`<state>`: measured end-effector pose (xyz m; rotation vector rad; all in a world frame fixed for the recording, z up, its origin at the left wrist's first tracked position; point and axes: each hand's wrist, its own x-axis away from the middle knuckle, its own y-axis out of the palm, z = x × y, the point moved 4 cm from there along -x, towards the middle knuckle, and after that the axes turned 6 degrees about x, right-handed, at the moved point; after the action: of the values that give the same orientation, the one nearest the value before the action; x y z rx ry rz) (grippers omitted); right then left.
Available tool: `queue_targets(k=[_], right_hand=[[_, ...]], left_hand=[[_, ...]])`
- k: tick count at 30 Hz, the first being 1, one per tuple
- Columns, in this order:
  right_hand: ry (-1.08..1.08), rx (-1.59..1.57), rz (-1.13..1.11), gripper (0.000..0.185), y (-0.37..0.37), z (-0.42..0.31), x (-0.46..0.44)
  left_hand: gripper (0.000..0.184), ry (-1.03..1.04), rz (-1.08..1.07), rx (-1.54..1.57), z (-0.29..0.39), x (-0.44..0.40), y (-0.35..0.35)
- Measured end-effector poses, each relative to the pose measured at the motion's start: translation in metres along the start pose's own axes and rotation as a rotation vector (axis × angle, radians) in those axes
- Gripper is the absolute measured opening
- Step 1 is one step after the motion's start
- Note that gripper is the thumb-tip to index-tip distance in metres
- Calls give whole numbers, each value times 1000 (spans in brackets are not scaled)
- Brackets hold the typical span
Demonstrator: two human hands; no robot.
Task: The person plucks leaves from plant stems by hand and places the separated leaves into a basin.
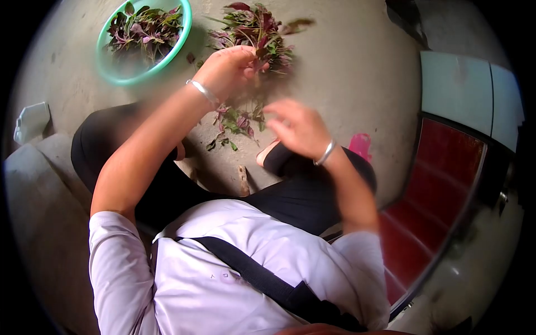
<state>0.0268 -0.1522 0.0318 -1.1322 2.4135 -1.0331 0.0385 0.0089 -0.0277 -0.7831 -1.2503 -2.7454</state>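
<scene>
My left hand [230, 68] reaches over a pile of purple-green leafy stems [245, 30] on the floor, its fingers pinched on a leafy stem [260, 47]. Lower and to the right, my right hand [298, 127] is slightly blurred, with thumb and fingers apart and nothing visible between them. Just left of its fingertips, loose leaves [237, 121] lie scattered on the floor between the two hands. A green-rimmed basin [188, 25] at the upper left holds more of the same leafy stems.
My bent legs [301, 195] in black frame the floor [346, 67]. A pink object [361, 146] is beside my right knee. A small wooden piece [243, 180] lies between my legs. A pale plastic container [32, 121] stands far left; red tiles [441, 173] and pale panels [458, 89] are right.
</scene>
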Motion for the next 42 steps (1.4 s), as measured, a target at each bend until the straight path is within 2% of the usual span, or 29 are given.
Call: queue_targets(k=[2, 3, 4, 6, 7, 9, 11, 12, 13, 16, 17, 20, 21, 23, 24, 25, 27, 29, 31, 32, 34, 36, 38, 39, 42], right_hand=[[94, -8, 127, 17, -7, 18, -6], [235, -188, 175, 16, -10, 24, -9], [373, -331, 165, 18, -16, 26, -9], [373, -617, 267, 19, -24, 25, -14], [380, -700, 277, 19, -24, 27, -14], [388, -868, 291, 20, -24, 31, -16], [406, -1077, 254, 21, -21, 36, -15], [414, -1180, 232, 21, -19, 38, -14], [428, -1163, 202, 24, -19, 39, -14], [258, -1217, 116, 23, -25, 27, -16], [280, -1011, 98, 24, -26, 27, -18], [156, -843, 119, 25, -32, 18, -18], [143, -965, 149, 24, -29, 20, -19], [29, -626, 171, 21, -31, 25, -19], [-26, -456, 180, 20, -32, 25, -19], [-82, -403, 248, 19, -36, 19, -16], [-90, -471, 368, 18, -32, 18, -14], [-4, -532, 424, 17, -28, 15, -15], [177, -582, 411, 14, -27, 11, -17], [195, -664, 432, 13, -25, 13, -18], [229, -828, 472, 11, -21, 20, -20], [245, -836, 571, 12, -24, 30, -16], [293, -886, 584, 13, -30, 34, -14], [332, -932, 548, 14, -35, 35, -13], [371, -906, 477, 15, -39, 37, -12]], left_hand=[[14, 41, -23, -219, -2, 2, 5], [15, 64, -34, -326, -4, 5, 9], [15, 9, -59, -248, -7, 9, 15], [15, -104, -105, -96, -7, 17, 30], [13, -108, -135, -120, -10, 18, 30], [12, 36, -240, -402, -12, 15, 28], [11, -162, -191, -202, -16, 20, 29], [11, -161, -187, -204, -17, 21, 30], [11, -160, -183, -205, -17, 21, 31], [10, -146, -179, -214, -17, 20, 31], [9, -139, -178, -219, -16, 21, 32], [8, -147, -62, -141, -13, 26, 41], [8, -143, -89, -166, -13, 26, 40], [8, -137, -144, -214, -17, 21, 33], [8, -36, -176, -308, -19, 15, 27], [8, 66, -208, -401, -24, 8, 19], [8, 65, -192, -387, -12, 16, 35], [8, -139, -96, -171, 2, 34, 59], [8, -93, 5, -8, -2, 31, 54], [8, -70, 55, 75, -6, 29, 50], [10, 99, -67, -185, -12, 16, 30], [12, 131, -91, -182, -6, 14, 26], [14, 27, -14, 86, 2, 15, 22], [12, 109, -51, 143, 0, 8, 16], [9, 87, -31, 116, 1, 10, 23]])
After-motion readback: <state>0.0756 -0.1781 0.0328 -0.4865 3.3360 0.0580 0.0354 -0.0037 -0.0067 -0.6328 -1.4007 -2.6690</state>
